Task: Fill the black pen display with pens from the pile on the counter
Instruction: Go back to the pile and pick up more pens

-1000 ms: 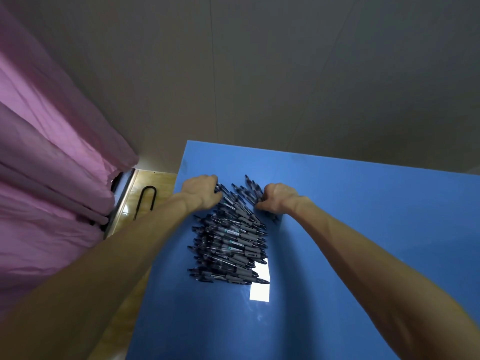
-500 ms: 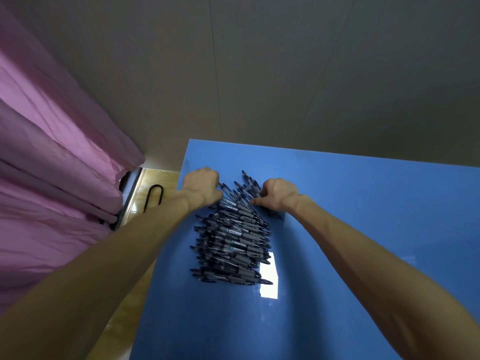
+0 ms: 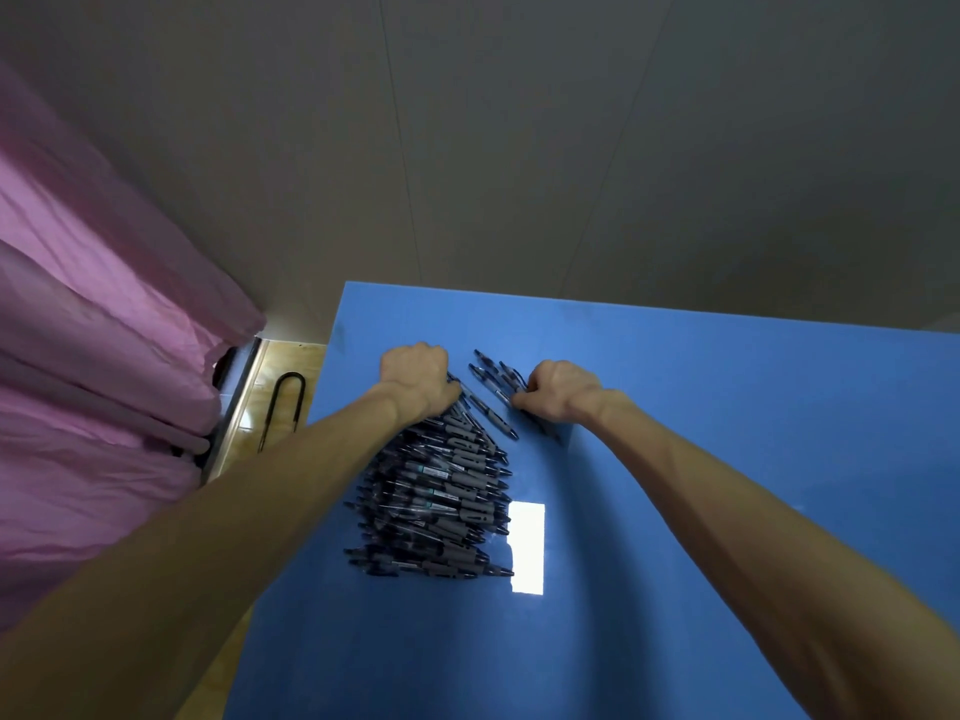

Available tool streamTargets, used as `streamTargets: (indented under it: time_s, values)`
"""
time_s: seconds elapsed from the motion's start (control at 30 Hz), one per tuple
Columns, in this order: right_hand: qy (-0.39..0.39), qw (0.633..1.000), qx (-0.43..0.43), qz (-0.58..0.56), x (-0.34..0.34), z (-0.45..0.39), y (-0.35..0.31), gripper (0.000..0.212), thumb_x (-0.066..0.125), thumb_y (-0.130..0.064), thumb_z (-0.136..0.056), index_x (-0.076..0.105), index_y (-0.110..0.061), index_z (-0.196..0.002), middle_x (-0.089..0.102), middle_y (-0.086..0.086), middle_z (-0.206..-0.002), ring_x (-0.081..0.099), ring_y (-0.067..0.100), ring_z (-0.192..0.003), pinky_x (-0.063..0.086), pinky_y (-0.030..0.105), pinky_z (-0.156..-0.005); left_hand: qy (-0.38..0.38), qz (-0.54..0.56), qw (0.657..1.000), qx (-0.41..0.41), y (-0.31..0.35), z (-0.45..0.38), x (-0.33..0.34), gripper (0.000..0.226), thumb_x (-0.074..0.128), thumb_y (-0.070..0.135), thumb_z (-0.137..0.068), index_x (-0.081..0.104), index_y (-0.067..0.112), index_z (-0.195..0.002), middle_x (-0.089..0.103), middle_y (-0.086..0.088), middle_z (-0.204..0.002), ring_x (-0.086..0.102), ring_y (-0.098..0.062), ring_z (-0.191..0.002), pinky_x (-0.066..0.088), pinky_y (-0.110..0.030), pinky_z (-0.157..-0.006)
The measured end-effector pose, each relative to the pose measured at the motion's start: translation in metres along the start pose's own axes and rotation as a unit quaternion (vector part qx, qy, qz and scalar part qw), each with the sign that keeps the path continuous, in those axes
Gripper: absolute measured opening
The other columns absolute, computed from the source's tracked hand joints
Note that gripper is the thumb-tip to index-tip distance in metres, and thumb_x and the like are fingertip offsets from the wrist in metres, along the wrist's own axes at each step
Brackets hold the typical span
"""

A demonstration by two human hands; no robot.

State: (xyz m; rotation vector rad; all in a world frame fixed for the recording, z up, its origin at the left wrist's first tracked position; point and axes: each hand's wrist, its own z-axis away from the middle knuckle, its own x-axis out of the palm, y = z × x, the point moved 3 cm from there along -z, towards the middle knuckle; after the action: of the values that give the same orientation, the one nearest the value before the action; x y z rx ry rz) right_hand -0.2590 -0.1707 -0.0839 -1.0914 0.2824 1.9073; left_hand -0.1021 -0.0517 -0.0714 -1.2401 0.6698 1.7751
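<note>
A heap of dark pens (image 3: 436, 491) with grey grips lies on the blue counter (image 3: 701, 459). My left hand (image 3: 415, 379) is curled into a fist on the heap's far left end, and pens stick out from under it. At the far right end, my right hand (image 3: 558, 392) is curled too, with its fingertips closed on a few loose pens (image 3: 493, 394) lying between the two hands. A dark shape under my right wrist is too shadowed to make out. The black pen display is nowhere in view.
A pink curtain (image 3: 104, 381) hangs at the left. Between the curtain and the counter's left edge is a strip of wooden floor with a black U-shaped bar (image 3: 283, 407). A grey wall (image 3: 519, 148) stands behind the counter, and a bright light patch (image 3: 527, 548) reflects beside the heap.
Both hands stay at the far end of the heap with barely any shift. The few pens by my right hand now lie a little more apart from the heap.
</note>
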Motion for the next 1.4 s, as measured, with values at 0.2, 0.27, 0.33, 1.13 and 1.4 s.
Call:
streamTargets:
  time_s: [0.2,0.27,0.33,1.13,1.4]
  values:
    - [0.010,0.999,0.012,0.044,-0.005,0.001,0.000,0.039,0.052,-0.047,-0.096,0.049,-0.017,-0.072,0.053,0.001,-0.075,0.055,0.025,-0.078,0.039,0.030,-0.066,-0.013,0.048,0.999,-0.017,0.000,-0.001,0.004,0.035,0.054,0.045,-0.098,0.058,0.013,-0.112,0.059,-0.004,-0.096,0.056,-0.027,-0.088,0.044,-0.035,-0.072]
    - [0.021,0.998,0.008,0.051,-0.006,0.001,-0.001,0.039,0.053,-0.047,-0.096,0.048,-0.018,-0.072,0.052,0.002,-0.075,0.055,0.027,-0.081,0.040,0.031,-0.070,-0.013,0.066,0.997,-0.030,0.000,-0.003,0.002,0.034,0.054,0.045,-0.098,0.058,0.014,-0.111,0.061,-0.005,-0.097,0.055,-0.027,-0.087,0.043,-0.034,-0.072]
    - [0.038,0.998,0.001,0.058,-0.006,0.000,-0.003,0.037,0.054,-0.046,-0.096,0.048,-0.018,-0.073,0.055,0.004,-0.080,0.055,0.027,-0.082,0.040,0.031,-0.070,-0.007,0.081,0.995,-0.050,0.002,-0.004,0.000,0.036,0.054,0.048,-0.098,0.054,0.013,-0.107,0.060,-0.005,-0.096,0.054,-0.026,-0.086,0.041,-0.034,-0.071]
    - [0.014,0.992,0.100,-0.074,-0.012,0.010,0.107,0.034,0.063,-0.047,-0.092,0.054,-0.018,-0.076,0.059,0.002,-0.082,0.058,0.024,-0.081,0.042,0.031,-0.067,-0.005,0.073,0.997,0.036,0.121,-0.012,0.002,0.065,0.069,0.057,-0.089,0.043,0.010,-0.125,0.057,-0.004,-0.096,0.061,-0.028,-0.092,0.041,-0.035,-0.067]
    - [0.058,0.989,0.112,-0.082,-0.004,0.014,0.100,0.035,0.060,-0.047,-0.092,0.045,-0.021,-0.072,0.053,-0.002,-0.075,0.057,0.024,-0.082,0.040,0.030,-0.069,0.001,0.074,0.995,0.067,0.131,-0.001,0.015,0.031,0.050,0.021,-0.099,0.041,0.005,-0.124,0.058,-0.015,-0.119,0.060,-0.035,-0.094,0.037,-0.038,-0.067]
